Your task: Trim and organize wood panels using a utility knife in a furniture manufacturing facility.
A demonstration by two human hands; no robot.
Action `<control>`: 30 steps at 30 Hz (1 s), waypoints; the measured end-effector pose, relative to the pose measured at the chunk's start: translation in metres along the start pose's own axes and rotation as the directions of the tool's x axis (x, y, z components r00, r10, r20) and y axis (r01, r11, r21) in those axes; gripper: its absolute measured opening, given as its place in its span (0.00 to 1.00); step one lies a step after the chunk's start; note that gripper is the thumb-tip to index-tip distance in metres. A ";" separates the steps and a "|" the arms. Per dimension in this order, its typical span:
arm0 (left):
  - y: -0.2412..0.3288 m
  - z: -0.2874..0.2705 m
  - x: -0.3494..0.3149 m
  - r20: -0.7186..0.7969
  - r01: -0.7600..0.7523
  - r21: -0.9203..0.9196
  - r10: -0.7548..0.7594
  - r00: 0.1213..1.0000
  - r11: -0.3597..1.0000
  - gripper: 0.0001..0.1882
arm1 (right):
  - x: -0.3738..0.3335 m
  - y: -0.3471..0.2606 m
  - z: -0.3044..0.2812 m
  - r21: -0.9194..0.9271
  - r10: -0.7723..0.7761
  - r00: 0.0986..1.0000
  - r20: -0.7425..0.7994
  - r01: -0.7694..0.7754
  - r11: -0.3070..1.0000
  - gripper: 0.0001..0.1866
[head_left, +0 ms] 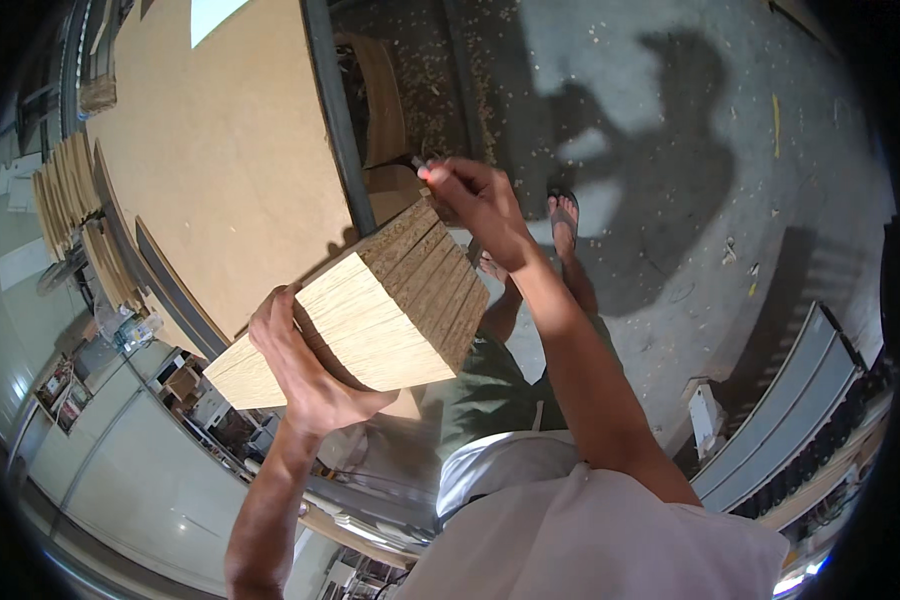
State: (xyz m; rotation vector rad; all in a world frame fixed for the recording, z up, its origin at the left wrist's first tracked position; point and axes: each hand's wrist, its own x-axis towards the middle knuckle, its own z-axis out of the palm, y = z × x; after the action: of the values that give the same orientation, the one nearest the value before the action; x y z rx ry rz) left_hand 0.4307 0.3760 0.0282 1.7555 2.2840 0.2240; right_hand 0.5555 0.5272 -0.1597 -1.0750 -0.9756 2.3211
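Floor: grey concrete floor [810,190], scattered with pale chips, spans the far right; I observe a dark, person-shaped shadow [685,150] across it.
Work surface: tan, flat wooden tabletop [220,140] with dark metal edging, far left.
Board stack: pale, wood-grained block of stacked boards [385,325], located at centre along the near edge of the tabletop; brown, speckled ends face right. I cannot tell what supports it.
Left hand: bare left hand [305,368], clamped on the block across its pale face, fingers at the far edge, thumb toward the near edge.
Right hand: bare right hand [485,205], fingertips together on a small, slim red-and-dark tool [426,174].
Tool position: at the far corner of the block. I cannot tell whether the two touch.
Left side: tan, narrow wooden strips [65,195], beyond the tabletop.
Right side: long, grey-blue panel [780,410], near right.
Wearer: green fabric shorts [485,390] and pale shirt [610,540], near centre.
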 end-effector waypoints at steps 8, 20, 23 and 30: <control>0.001 0.001 -0.002 -0.015 0.042 0.012 -0.042 0.999 0.999 0.61 | -0.006 -0.008 0.008 0.366 0.166 0.972 0.165 -0.217 0.905 0.08; 0.006 -0.002 0.001 -0.075 0.066 0.003 -0.065 0.995 0.998 0.62 | -0.064 0.024 -0.033 0.205 0.246 0.967 0.065 -0.254 0.945 0.08; 0.006 0.002 0.002 -0.054 0.098 -0.047 -0.101 0.993 0.994 0.60 | -0.072 0.009 -0.058 0.026 0.342 0.931 0.128 -0.347 0.937 0.03; 0.005 -0.007 -0.001 0.068 0.190 -0.080 -0.185 0.980 0.978 0.62 | 0.011 -0.104 0.004 -0.731 -0.159 0.987 -0.015 0.098 0.676 0.17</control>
State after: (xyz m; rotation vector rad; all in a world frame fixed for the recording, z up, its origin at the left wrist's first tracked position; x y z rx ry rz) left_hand 0.4337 0.3768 0.0368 1.4739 2.3415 0.2263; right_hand 0.5527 0.6024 -0.0872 -1.2953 -1.9710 1.7480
